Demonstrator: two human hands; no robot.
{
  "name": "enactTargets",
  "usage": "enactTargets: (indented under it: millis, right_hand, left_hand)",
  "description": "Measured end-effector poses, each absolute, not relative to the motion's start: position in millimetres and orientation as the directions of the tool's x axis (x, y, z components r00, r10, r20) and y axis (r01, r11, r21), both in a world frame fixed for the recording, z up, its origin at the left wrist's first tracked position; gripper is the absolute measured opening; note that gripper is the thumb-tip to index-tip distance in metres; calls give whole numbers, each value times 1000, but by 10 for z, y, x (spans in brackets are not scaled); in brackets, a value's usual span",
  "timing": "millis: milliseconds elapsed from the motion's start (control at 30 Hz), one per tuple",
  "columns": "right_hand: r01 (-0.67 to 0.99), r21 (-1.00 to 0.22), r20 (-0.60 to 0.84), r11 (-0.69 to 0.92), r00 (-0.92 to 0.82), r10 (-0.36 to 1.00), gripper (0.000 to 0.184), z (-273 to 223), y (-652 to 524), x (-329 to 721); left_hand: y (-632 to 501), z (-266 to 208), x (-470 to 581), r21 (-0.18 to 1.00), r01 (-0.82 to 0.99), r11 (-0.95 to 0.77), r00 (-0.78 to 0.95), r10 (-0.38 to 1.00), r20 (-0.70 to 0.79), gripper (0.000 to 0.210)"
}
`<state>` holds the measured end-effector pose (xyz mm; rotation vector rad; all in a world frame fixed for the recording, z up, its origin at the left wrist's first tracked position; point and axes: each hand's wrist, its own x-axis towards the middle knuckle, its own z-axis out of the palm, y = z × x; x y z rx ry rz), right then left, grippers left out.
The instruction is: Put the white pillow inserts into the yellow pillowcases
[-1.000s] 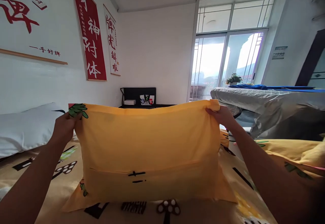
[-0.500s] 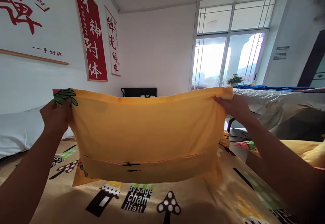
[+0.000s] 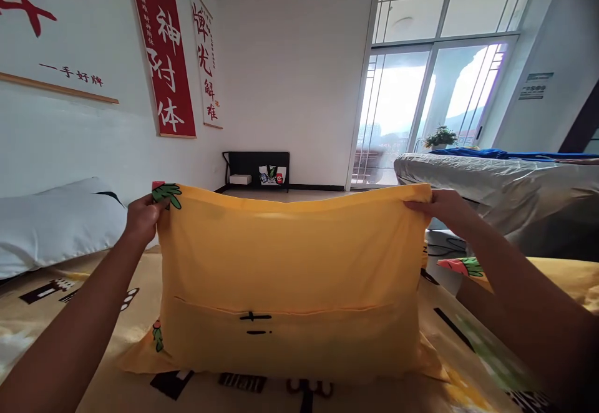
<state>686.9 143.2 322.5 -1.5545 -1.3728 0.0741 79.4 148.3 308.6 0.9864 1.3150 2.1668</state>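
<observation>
A yellow-orange pillow [image 3: 290, 257] in its pillowcase stands upright on the patterned bed sheet [image 3: 449, 363], its broad side facing me. My left hand [image 3: 144, 218] pinches its upper left corner, beside a printed carrot top. At the upper right corner, my right hand [image 3: 442, 208] grips the cloth between thumb and fingers. The top edge sags a little between my hands. A seam and small black marks run across the lower part of the case. Both lower corners spread out on the sheet.
A white pillow [image 3: 60, 226] lies on the left. More yellow bedding [image 3: 552, 276] with a carrot print is at the right. Behind stand a plastic-covered bed [image 3: 528, 182], a black low shelf [image 3: 243, 165], a potted plant [image 3: 440, 136] and a window [image 3: 435, 88].
The pillow appears lower and more to the right in view, its lower edge now spread on the sheet. Both hands keep their corners, the left now nearer the right. My view has tilted down.
</observation>
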Motion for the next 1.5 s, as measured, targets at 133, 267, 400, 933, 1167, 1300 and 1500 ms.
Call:
enactTargets:
  millis: [133,267,400,933,1167,1300,1500]
  right_hand:
    - [524,-841,396,133,428,813,20,3186,1513,6952]
    - [315,-927,313,205,345,885,7,3133,1532,7058]
    - [92,-938,344,333,335,877,18,3067,1543,7039]
    - [803,-147,681,578,-341,648,47,3227,1539,5232]
    - [790,-135,267,599,-553,789,33,3085,1489,4380]
    - [766,41,428,641,-593,682,27,3034,1437,4340]
    - [772,146,493,618,-599,631,30,3102,1263,4358]
  left_hand:
    - [1619,2995,759,886,35,-461,-683,637,358,20]
    - [1613,3021,729,883,14,-469,-626,684,374,19]
    - [1576,3093,732,899,-16,-437,-576,739,348,17]
    - [1326,2888,1119,585,655,-478,-623,96,776,9]
    - [1100,2992,801,742,524,-419,-615,417,669,34]
    - [876,3130,1079,355,891,-283,-273,290,917,56]
    - [954,3322,2015,-5,852,-524,470,761,448,51]
